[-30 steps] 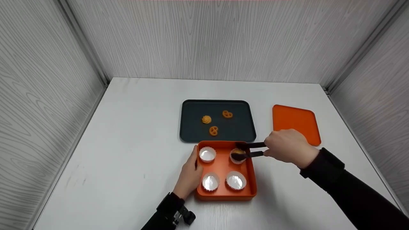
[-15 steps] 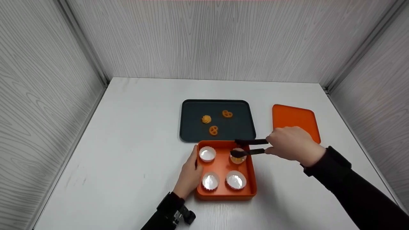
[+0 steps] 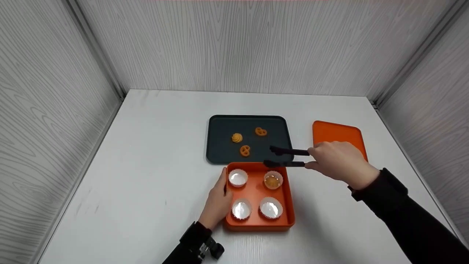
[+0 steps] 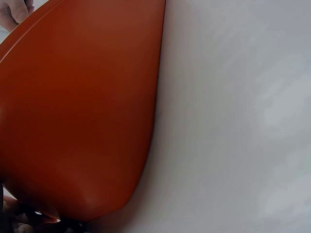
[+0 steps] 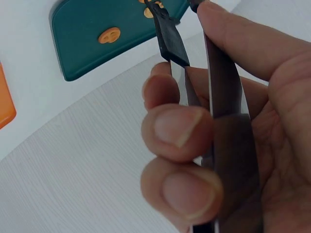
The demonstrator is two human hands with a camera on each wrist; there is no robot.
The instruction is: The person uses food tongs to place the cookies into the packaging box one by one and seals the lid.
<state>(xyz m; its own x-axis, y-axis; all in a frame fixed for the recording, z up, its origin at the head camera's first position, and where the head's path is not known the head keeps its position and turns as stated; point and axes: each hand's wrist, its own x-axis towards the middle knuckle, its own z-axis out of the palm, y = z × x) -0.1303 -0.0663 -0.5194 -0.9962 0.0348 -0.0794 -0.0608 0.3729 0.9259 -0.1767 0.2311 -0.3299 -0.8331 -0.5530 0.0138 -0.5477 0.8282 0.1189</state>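
Observation:
My right hand grips black tongs, thumb on one arm and fingers curled round the other. The tong tips stand apart with nothing between them, above the box's back edge and the dark tray. My left hand holds the left wall of an orange box. Inside the box stand several white paper cups, among them a front-right cup and a front-left cup. A golden cookie lies in the back-right cup. The back-left cup shows a bare white inside.
Behind the box lies a dark green tray bearing a swirled cookie and two pretzels, one a front pretzel. An orange lid lies at the right, partly behind the right hand. Grey wood-grain walls enclose the white table.
The tongs have risen out of the back-right cup and moved back towards the dark tray, leaving the cookie in the cup. The left hand and the box have stayed in place.

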